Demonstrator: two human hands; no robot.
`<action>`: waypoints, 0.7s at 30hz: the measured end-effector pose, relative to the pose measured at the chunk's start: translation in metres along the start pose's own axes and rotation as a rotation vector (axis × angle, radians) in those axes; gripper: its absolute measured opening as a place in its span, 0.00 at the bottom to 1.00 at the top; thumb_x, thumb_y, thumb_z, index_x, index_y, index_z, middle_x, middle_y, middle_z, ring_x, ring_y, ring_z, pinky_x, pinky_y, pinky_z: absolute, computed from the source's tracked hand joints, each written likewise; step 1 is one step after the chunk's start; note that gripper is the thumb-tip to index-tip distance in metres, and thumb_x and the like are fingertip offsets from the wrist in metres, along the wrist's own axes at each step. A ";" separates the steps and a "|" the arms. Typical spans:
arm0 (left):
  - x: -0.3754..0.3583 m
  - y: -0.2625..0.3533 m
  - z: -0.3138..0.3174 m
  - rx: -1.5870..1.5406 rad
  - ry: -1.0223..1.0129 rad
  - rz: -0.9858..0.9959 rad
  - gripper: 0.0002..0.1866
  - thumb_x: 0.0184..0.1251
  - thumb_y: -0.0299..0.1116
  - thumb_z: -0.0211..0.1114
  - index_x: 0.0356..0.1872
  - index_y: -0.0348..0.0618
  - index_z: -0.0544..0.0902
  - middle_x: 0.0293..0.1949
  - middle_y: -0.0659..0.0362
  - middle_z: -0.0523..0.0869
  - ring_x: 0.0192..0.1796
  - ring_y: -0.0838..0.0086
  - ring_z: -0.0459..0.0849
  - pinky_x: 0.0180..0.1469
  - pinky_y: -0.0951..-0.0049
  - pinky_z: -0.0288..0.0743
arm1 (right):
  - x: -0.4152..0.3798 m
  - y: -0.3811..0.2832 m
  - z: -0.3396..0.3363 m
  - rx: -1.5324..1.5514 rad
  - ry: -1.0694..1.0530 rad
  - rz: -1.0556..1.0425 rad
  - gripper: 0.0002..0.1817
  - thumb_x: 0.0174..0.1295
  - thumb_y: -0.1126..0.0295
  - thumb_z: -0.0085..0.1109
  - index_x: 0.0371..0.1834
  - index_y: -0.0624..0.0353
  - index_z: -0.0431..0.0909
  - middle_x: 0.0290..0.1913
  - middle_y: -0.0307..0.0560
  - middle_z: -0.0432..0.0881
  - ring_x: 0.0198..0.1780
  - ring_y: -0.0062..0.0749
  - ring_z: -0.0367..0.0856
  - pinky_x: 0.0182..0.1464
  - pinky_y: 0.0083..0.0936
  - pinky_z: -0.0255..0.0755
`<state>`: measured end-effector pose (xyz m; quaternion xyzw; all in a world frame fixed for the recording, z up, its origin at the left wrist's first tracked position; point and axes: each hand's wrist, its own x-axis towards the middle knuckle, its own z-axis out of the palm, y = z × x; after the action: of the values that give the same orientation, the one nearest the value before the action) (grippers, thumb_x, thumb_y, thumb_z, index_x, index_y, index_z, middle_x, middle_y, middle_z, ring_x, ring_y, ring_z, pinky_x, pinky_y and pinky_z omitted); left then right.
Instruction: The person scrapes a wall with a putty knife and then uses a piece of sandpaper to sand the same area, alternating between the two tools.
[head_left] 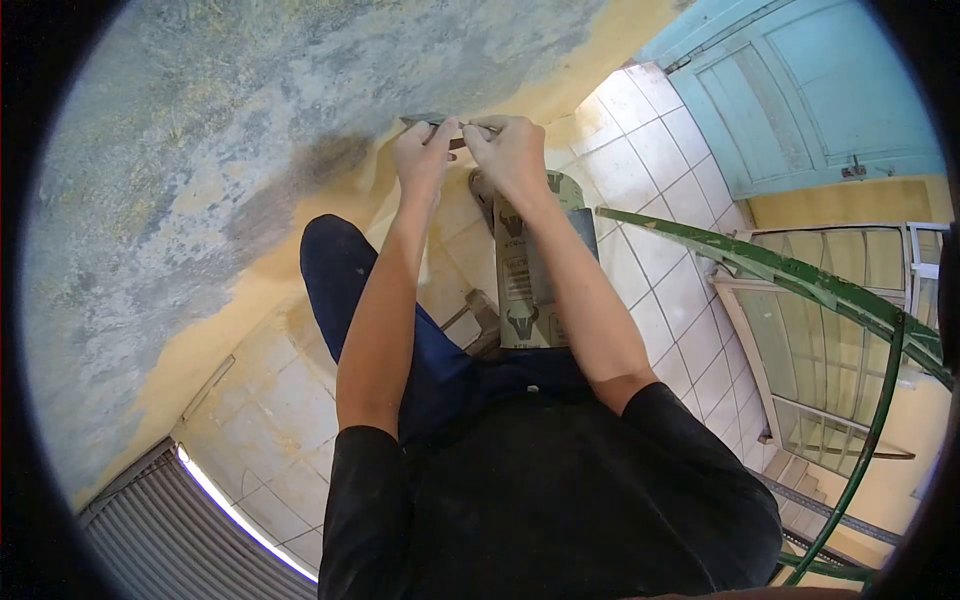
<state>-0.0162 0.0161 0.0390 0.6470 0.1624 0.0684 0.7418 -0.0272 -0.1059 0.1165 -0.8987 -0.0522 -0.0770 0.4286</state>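
Close to the wall, my left hand [422,152] and my right hand [510,155] are almost together, fingers pinched. Between them is a thin flat grey piece [420,120], its pointed end sticking out past the left fingers; a brown part shows between the hands. I cannot tell exactly what the piece is, since the fingers cover most of it. Under my right forearm lies an olive-grey printed sheet [517,265] with dark bull-head marks, a darker grey sheet partly on it. A hammer-like tool [482,312] lies beside my bent left knee [335,245].
The wall [230,150] has patchy grey over yellow. Dusty white tiles [650,160] cover the floor. To the right are a light-blue door [790,90], a green metal bar [770,265] and a framed glass panel [830,270]. A ribbed grey shutter [180,530] stands lower left.
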 end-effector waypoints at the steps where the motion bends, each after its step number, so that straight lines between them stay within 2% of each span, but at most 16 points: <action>1: -0.001 0.002 0.002 0.001 -0.002 0.005 0.13 0.68 0.36 0.69 0.34 0.34 0.85 0.31 0.59 0.86 0.29 0.76 0.84 0.30 0.73 0.78 | 0.000 0.000 -0.003 0.024 -0.016 -0.002 0.17 0.59 0.64 0.63 0.41 0.69 0.87 0.30 0.63 0.87 0.32 0.42 0.90 0.42 0.31 0.81; 4: 0.001 0.000 0.004 -0.146 0.003 0.040 0.12 0.68 0.36 0.68 0.34 0.34 0.85 0.31 0.59 0.87 0.29 0.76 0.83 0.31 0.73 0.78 | 0.002 -0.012 0.001 -0.014 -0.016 -0.042 0.16 0.59 0.65 0.63 0.41 0.68 0.88 0.31 0.63 0.87 0.33 0.43 0.90 0.42 0.32 0.81; 6: 0.000 -0.005 -0.003 -0.239 0.010 -0.005 0.12 0.67 0.36 0.68 0.33 0.34 0.86 0.30 0.58 0.87 0.29 0.76 0.83 0.31 0.73 0.78 | -0.008 -0.010 0.004 -0.075 -0.011 -0.059 0.15 0.59 0.66 0.63 0.40 0.68 0.88 0.31 0.63 0.87 0.33 0.45 0.90 0.42 0.32 0.81; 9: -0.008 0.001 0.005 -0.217 0.040 0.022 0.12 0.67 0.35 0.69 0.33 0.34 0.85 0.30 0.57 0.87 0.28 0.75 0.83 0.31 0.73 0.78 | 0.000 -0.008 0.003 -0.016 -0.069 -0.053 0.15 0.59 0.66 0.63 0.40 0.68 0.88 0.32 0.63 0.87 0.35 0.47 0.90 0.42 0.33 0.82; 12: -0.009 0.010 -0.001 -0.153 0.001 0.030 0.11 0.66 0.35 0.69 0.33 0.34 0.85 0.29 0.57 0.87 0.28 0.74 0.84 0.31 0.73 0.78 | -0.004 -0.004 0.006 0.032 0.029 -0.027 0.15 0.59 0.66 0.63 0.41 0.67 0.88 0.33 0.63 0.87 0.35 0.48 0.90 0.43 0.33 0.82; 14: 0.001 -0.025 -0.003 -0.116 0.017 0.013 0.12 0.66 0.35 0.69 0.32 0.34 0.85 0.29 0.57 0.87 0.28 0.74 0.84 0.31 0.72 0.78 | -0.004 0.008 0.019 -0.036 0.011 -0.057 0.15 0.58 0.66 0.63 0.41 0.68 0.88 0.32 0.63 0.87 0.34 0.46 0.90 0.42 0.33 0.82; 18: -0.001 -0.004 0.003 -0.127 0.003 0.061 0.13 0.66 0.35 0.69 0.29 0.33 0.83 0.27 0.58 0.85 0.29 0.75 0.84 0.28 0.71 0.78 | -0.005 -0.003 0.006 0.027 -0.038 0.038 0.15 0.59 0.66 0.63 0.41 0.68 0.88 0.31 0.62 0.88 0.33 0.43 0.90 0.41 0.32 0.82; 20: 0.004 -0.012 -0.002 -0.190 0.010 0.025 0.13 0.66 0.34 0.69 0.28 0.34 0.83 0.27 0.58 0.85 0.29 0.75 0.84 0.28 0.70 0.78 | -0.010 -0.004 0.013 -0.051 0.019 -0.076 0.15 0.59 0.66 0.63 0.41 0.69 0.88 0.29 0.61 0.88 0.32 0.39 0.90 0.39 0.31 0.81; 21: 0.002 -0.014 -0.003 -0.253 0.017 -0.002 0.13 0.66 0.34 0.69 0.27 0.34 0.82 0.28 0.58 0.85 0.29 0.75 0.84 0.28 0.70 0.78 | -0.013 0.003 0.013 -0.053 0.017 -0.067 0.15 0.59 0.66 0.63 0.41 0.69 0.88 0.29 0.61 0.88 0.32 0.39 0.90 0.39 0.31 0.81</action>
<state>-0.0170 0.0178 0.0250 0.5474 0.1593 0.0930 0.8163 -0.0382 -0.0982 0.1038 -0.9067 -0.0766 -0.1001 0.4024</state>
